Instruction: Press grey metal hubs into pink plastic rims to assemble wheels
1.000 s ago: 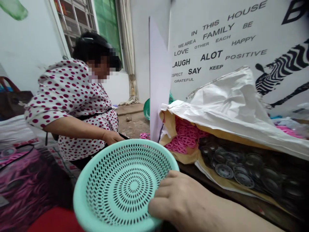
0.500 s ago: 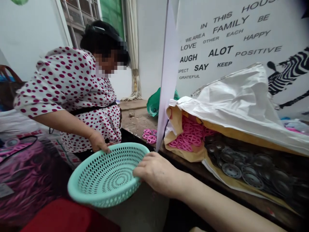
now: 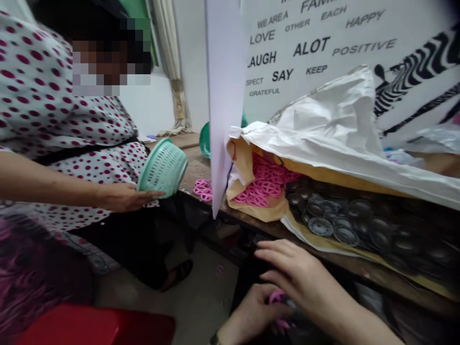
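Both hands sit low at the bottom edge of the view, close together under the front of the table. Reaching in from the right, the right hand (image 3: 302, 280) has its fingers spread and loosely curved, palm down, just below the table edge (image 3: 273, 230); it grips nothing that can be seen. Beneath it, the left hand (image 3: 251, 311) is curled around a few pink rings (image 3: 276, 299), the fingers closed on them, though blur hides how many rings it holds.

Largest in the scene is the co-worker in a red-dotted white blouse (image 3: 53, 110) filling the left side. Next comes the white sack (image 3: 334, 139) lying open on the table at right, lined with brown paper (image 3: 258, 213). Inside it, a dark heap of round metal discs (image 3: 341, 225) spreads to the right, and a pile of loose pink plastic rings (image 3: 266, 182) lies at its mouth, touching the discs. A white upright sheet (image 3: 223, 96) stands at the sack's left end. At the lower left corner shows a red stool (image 3: 97, 328).

Smaller, the mint green perforated basket (image 3: 163, 167) is tipped on its side, held at its rim by the co-worker's hand (image 3: 124, 196), just beside the table's left end and well apart from the wearer's hands. Smallest, a few stray pink ring pieces (image 3: 203, 189) lie on the table between the basket and the sheet.
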The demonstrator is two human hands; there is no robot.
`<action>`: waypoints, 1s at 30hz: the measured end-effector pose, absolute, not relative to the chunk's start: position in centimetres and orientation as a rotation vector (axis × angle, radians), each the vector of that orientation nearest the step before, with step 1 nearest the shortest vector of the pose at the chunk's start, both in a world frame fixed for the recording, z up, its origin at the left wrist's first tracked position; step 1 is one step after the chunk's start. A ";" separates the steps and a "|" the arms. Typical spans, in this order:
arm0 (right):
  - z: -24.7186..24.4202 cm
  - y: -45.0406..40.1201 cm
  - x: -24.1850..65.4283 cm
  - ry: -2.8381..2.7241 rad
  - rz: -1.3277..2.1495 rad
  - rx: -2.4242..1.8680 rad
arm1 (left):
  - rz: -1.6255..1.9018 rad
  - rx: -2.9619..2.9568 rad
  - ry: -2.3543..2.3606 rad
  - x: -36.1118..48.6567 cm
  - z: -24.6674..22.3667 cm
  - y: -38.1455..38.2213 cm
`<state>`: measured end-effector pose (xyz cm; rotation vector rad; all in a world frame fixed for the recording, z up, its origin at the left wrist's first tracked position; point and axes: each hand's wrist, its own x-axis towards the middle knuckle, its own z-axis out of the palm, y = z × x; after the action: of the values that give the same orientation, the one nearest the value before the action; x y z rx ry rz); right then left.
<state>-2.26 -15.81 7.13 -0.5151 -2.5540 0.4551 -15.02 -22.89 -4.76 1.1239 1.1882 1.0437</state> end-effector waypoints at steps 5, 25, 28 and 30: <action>3.9 -13.7 5.8 -2.316 0.696 -0.995 | 1.087 0.960 1.103 -12.8 -2.3 -21.3; -2.8 -14.3 14.0 -1.108 1.381 -1.221 | 1.057 0.801 1.034 -5.8 -1.1 -15.9; -3.3 -14.6 14.5 -0.986 1.411 -1.209 | 1.049 0.864 1.106 -5.6 -1.7 -15.7; -3.2 -14.9 14.5 -0.939 1.429 -1.203 | 1.032 0.898 1.122 -5.3 -1.9 -15.5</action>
<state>14.48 -14.92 -3.24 -1.2030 -0.9387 1.4289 -5.34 -15.53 -1.95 0.8977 1.1222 1.0322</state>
